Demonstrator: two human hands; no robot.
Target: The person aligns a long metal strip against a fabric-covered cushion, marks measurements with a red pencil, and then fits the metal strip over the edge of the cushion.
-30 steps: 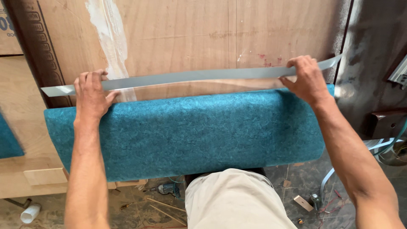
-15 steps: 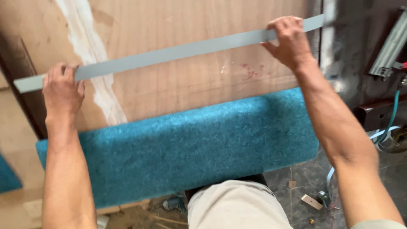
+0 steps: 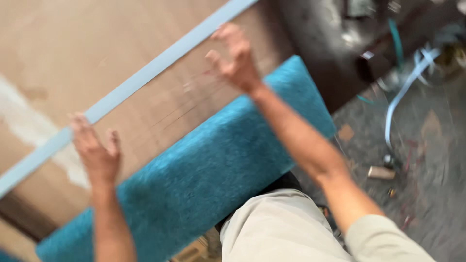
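Strip (image 3: 145,80), long and pale grey-blue, is lying slanted across the wooden board (image 3: 63,43), above the teal padded piece (image 3: 204,179). Left hand (image 3: 97,155) and right hand (image 3: 235,60) are hovering with fingers spread, gripping nothing; pressing both ends evenly is keeping it straight.

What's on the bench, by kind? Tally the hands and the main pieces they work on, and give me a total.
Hands: 2, the left hand and the right hand
Pale blue strip: 1
Teal padded panel: 1
Wooden board: 1
Total: 5
The frame is blurred, so the small scraps on the floor are not counted.
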